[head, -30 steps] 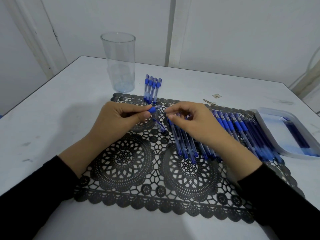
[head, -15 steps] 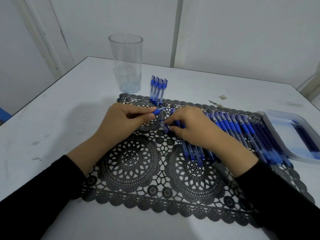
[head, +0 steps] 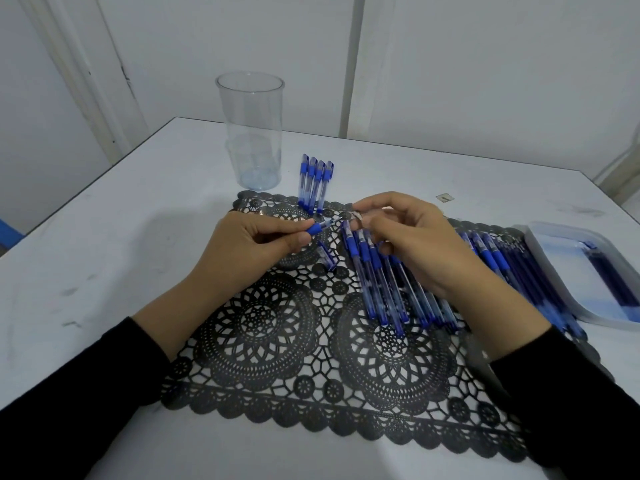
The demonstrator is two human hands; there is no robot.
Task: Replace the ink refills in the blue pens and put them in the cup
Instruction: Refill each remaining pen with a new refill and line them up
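The left hand (head: 249, 251) grasps a blue pen (head: 317, 228) with thumb and forefinger closed round its rubber sleeve, the point end sticking out toward the right hand (head: 415, 247). The right hand's thumb and forefinger pinch that point end. Whether they hold a loosened nose piece or the refill's tip is too small to tell. The pen looks light, thin and stiff, with a clear plastic barrel that is probably slick, so the rubber sleeve is the sensible place to hold while the small front parts are twisted or pulled. Those parts would likely drop easily and slip through the holes of the black lace placemat (head: 259, 327) under both hands. Just below the grip lies a short loose pen piece (head: 327, 258), possibly a cap. Directly beneath the right palm is a row of pens (head: 377, 282), close enough to be knocked. Beyond the grip lie four capped pens (head: 316, 181) side by side, and farther out, to the left, stands the clear plastic cup (head: 251, 133), holding no pens. Well to the right of the grip, a shallow tray (head: 568, 244) holds dark refills (head: 609, 275) on the white table (head: 138, 209).
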